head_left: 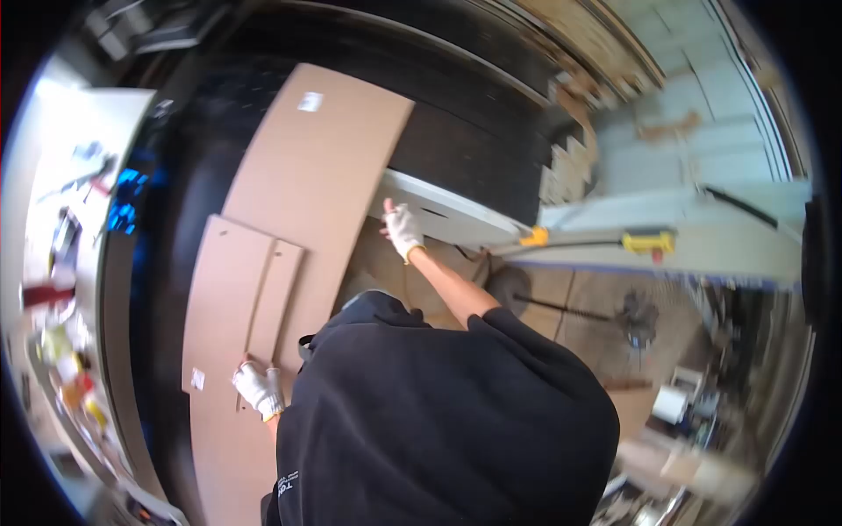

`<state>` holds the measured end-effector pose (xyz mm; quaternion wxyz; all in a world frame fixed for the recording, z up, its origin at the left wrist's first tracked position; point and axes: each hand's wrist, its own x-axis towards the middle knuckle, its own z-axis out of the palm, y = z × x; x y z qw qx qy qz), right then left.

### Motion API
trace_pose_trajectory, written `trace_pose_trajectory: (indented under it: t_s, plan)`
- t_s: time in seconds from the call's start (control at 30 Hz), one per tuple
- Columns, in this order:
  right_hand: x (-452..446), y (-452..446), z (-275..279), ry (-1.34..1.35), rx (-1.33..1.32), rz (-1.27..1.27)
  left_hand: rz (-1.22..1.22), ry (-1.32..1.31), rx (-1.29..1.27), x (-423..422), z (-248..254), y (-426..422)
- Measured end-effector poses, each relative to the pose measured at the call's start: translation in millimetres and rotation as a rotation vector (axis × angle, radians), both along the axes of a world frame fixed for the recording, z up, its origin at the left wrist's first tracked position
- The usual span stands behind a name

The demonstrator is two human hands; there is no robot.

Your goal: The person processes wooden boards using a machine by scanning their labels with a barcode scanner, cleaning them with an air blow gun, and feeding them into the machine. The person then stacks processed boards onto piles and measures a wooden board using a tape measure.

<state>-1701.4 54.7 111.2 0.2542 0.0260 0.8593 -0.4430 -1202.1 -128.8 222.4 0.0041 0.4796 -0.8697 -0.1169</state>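
My left hand (256, 388), in a white glove with bare fingertips, is at the lower end of a narrow brown board (279, 294). Its thumb and fingers close around that end. The strip lies on a wider brown panel (217, 294) with a small white label. Beneath both is a long brown board (320, 149), also labelled. Gloved in white with a yellow cuff, my right hand (403, 230) is beside the long board's right edge, thumb raised and fingers apart. It holds nothing that I can see.
The boards lie on a dark surface (474, 140). A white panel (456, 210) stands right of my right hand, near a yellow control box (647, 243) on a cable. A cluttered white bench (123, 289) is at left; a fan (636, 317) stands at right.
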Motion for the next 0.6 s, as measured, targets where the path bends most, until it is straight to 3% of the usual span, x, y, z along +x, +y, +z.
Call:
trace_pose_trajectory:
  t_s: [0.03,0.07,0.1,0.13,0.17,0.2,0.3,0.33,0.37,0.4,0.43,0.47,0.5,0.6]
  plan:
    - [10,-33,37,-0.034,0.01,0.011,0.03,-0.009,0.016,6,5,-2]
    - [13,-65,31,-0.035,-0.046,-0.006,0.011,0.042,-0.021,20,-8,-9]
    - [9,-82,-15,0.263,0.048,0.095,0.01,0.082,-0.064,34,-17,-12]
    - [15,-113,-13,0.351,0.039,0.061,0.03,0.104,-0.072,40,-25,-19]
    - [12,-144,-10,0.266,0.147,0.058,0.045,0.127,-0.079,41,-34,-33]
    - [21,-163,-38,0.411,0.239,-0.001,0.052,0.138,-0.09,53,-43,-36]
    - [27,-198,-67,0.402,0.355,-0.035,0.145,0.187,-0.104,75,-47,-43]
    - [35,-210,-37,0.4,0.382,0.003,0.122,0.218,-0.104,80,-48,-44]
    - [25,-210,-44,0.5,0.434,0.117,0.097,0.238,-0.099,86,-49,-42]
    - [14,-205,-74,1.067,0.642,0.184,0.128,0.232,-0.089,90,-52,-40]
    - [17,-209,-65,1.216,0.613,0.296,0.146,0.232,-0.096,106,-50,-37]
    - [2,-210,-68,1.312,0.582,0.416,0.176,0.227,-0.088,107,-52,-34]
    - [9,-215,-50,1.193,0.537,0.533,0.222,0.22,-0.09,104,-50,-32]
    - [19,-233,-73,1.275,0.487,0.709,0.253,0.175,0.01,130,-42,-35]
